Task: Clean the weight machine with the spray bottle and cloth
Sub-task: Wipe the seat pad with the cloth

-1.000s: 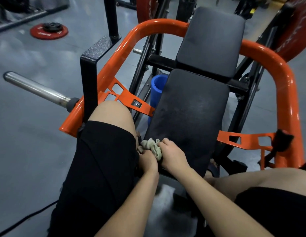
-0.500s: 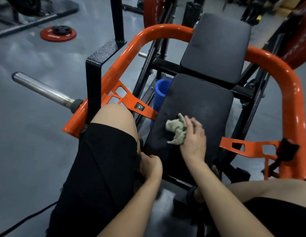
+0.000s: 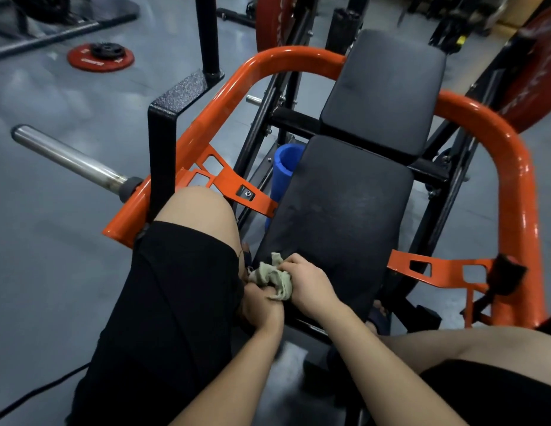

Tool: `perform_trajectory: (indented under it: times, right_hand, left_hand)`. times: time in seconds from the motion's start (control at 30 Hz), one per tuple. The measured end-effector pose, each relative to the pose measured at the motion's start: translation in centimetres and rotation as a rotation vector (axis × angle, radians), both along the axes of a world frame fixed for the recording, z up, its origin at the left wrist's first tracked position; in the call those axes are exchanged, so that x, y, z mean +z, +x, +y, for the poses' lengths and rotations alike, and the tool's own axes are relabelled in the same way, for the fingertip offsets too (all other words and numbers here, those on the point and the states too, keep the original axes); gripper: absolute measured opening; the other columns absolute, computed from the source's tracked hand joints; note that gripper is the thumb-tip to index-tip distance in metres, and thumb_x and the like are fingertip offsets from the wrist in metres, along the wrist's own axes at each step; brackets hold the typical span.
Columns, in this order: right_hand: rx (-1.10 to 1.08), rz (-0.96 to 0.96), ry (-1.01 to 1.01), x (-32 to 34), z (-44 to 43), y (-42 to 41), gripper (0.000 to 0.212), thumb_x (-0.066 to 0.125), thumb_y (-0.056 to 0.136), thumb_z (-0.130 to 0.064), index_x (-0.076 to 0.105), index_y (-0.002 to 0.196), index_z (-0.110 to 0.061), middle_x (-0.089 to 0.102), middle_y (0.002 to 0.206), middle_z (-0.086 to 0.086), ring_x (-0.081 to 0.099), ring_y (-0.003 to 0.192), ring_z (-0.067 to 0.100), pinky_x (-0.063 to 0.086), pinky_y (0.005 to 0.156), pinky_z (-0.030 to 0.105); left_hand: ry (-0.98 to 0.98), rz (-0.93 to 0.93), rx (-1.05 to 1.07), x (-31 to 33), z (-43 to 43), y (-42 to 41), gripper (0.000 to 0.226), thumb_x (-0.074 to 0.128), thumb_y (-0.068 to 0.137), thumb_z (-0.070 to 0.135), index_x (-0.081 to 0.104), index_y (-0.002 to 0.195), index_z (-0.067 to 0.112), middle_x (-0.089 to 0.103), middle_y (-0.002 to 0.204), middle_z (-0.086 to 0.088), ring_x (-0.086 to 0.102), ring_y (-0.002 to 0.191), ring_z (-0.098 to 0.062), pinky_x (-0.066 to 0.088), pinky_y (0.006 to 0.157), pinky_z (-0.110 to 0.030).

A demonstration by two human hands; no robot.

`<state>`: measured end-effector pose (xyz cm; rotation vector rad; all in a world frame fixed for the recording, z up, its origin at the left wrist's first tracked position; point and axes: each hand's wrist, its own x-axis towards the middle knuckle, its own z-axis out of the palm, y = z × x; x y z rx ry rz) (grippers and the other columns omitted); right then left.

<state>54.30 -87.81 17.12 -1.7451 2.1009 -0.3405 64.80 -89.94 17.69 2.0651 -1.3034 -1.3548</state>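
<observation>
**Down at the near corner**

My crumpled pale green cloth (image 3: 272,279) is wadded up in my right hand (image 3: 308,284), right at the near left corner of the long black padded seat (image 3: 338,216) on the orange tube-framed weight machine (image 3: 498,155). Faint streaks show across the pad's middle.

The right hand (image 3: 308,287) grips the crumpled cloth (image 3: 269,278) at the near corner of the black seat pad (image 3: 345,216), against the left hand (image 3: 262,309).
</observation>
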Motion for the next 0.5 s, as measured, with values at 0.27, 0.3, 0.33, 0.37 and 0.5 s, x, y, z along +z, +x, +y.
perform_trajectory:
  times: [0.27,0.3,0.33,0.37,0.5]
  right_hand:
    - [-0.075,0.088,-0.257,2.5,-4.0,-5.6,0.017,0.075,0.082,-0.017,0.068,0.097,-0.016,0.056,0.102,0.002,0.058,0.095,0.027,0.048,0.075,0.036]
    - [-0.14,0.11,-0.295,3.3,-5.1,-7.0,0.019,0.075,0.083,-0.016,0.067,0.1,-0.016,0.056,0.104,0.003,0.058,0.097,0.029,0.048,0.076,0.037]
    - [-0.212,0.138,-0.323,4.2,-6.2,-8.2,0.021,0.073,0.085,-0.017,0.066,0.105,-0.017,0.055,0.108,0.004,0.058,0.102,0.03,0.049,0.078,0.038]
    - [-0.292,0.173,-0.342,5.1,-7.4,-9.2,0.026,0.07,0.087,-0.018,0.064,0.113,-0.02,0.054,0.117,0.004,0.056,0.107,0.03,0.049,0.081,0.038]
    - [-0.727,0.203,-0.317,7.7,-11.5,-10.0,0.06,0.069,0.09,-0.02,0.043,0.143,-0.022,0.035,0.142,0.008,0.044,0.122,0.032,0.048,0.097,0.046]
  left_hand:
    - [-0.025,0.043,0.06,-1.1,0.2,0.2,0.05,0.047,0.093,-0.003,0.058,0.14,0.005,0.059,0.138,-0.026,0.056,0.125,-0.044,0.042,0.099,-0.04]
    - [-0.03,0.063,0.075,-1.1,0.4,0.2,0.052,0.046,0.094,-0.003,0.055,0.144,0.007,0.055,0.144,-0.024,0.053,0.13,-0.042,0.04,0.103,-0.039]
    - [-0.026,0.084,0.092,-1.0,0.6,0.2,0.053,0.045,0.095,-0.001,0.052,0.148,0.009,0.052,0.149,-0.021,0.05,0.134,-0.04,0.038,0.106,-0.037]
    - [-0.014,0.107,0.109,-0.9,0.7,0.2,0.054,0.045,0.097,0.002,0.048,0.151,0.011,0.048,0.152,-0.018,0.047,0.137,-0.039,0.036,0.108,-0.036]
    - [0.062,0.139,0.094,-0.4,1.0,-0.1,0.062,0.046,0.101,0.012,0.028,0.16,0.017,0.042,0.157,-0.016,0.04,0.142,-0.035,0.032,0.112,-0.037]
